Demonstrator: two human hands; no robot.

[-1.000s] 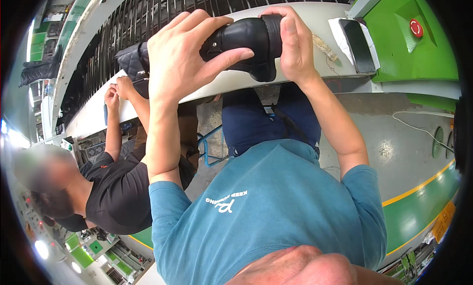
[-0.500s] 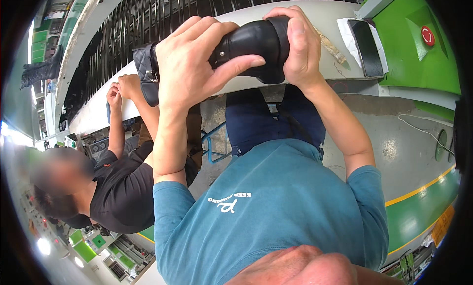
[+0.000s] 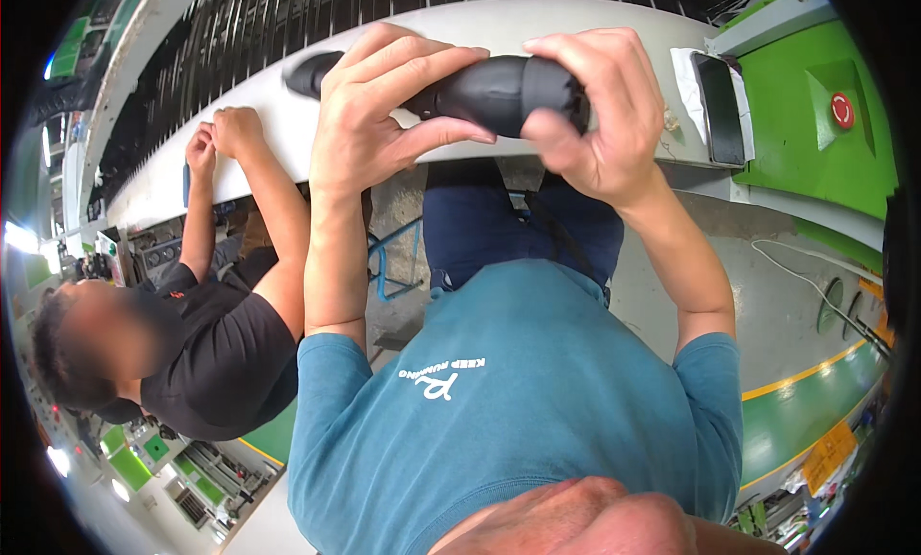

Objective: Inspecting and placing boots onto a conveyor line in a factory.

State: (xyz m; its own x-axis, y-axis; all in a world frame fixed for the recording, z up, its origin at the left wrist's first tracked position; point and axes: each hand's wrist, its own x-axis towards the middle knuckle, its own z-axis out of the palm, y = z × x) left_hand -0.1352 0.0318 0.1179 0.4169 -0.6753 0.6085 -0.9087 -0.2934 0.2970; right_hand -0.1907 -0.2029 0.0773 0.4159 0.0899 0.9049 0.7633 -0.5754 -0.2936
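Observation:
A black boot (image 3: 484, 90) is held sideways in front of me, above the white ledge. My left hand (image 3: 369, 104) wraps round its middle, with the thumb along the near side. The boot's narrow end sticks out left of that hand. At the other end, my right hand (image 3: 614, 114) curves round the ridged sole, fingers on the upper edge and a blurred thumb on the near side. Both palms hide parts of the boot.
Dark metal slats (image 3: 403, 8) run behind the white ledge (image 3: 269, 162). At right, a phone (image 3: 718, 109) lies on white cloth beside a green panel (image 3: 815, 152) with a red button (image 3: 841, 111). A co-worker (image 3: 225, 354) sits at left, hands over the ledge.
The boot has turned, so its ridged sole shows at right and the quilted, buckled part is out of sight. My right hand has shifted slightly right and down; its thumb has moved across the sole.

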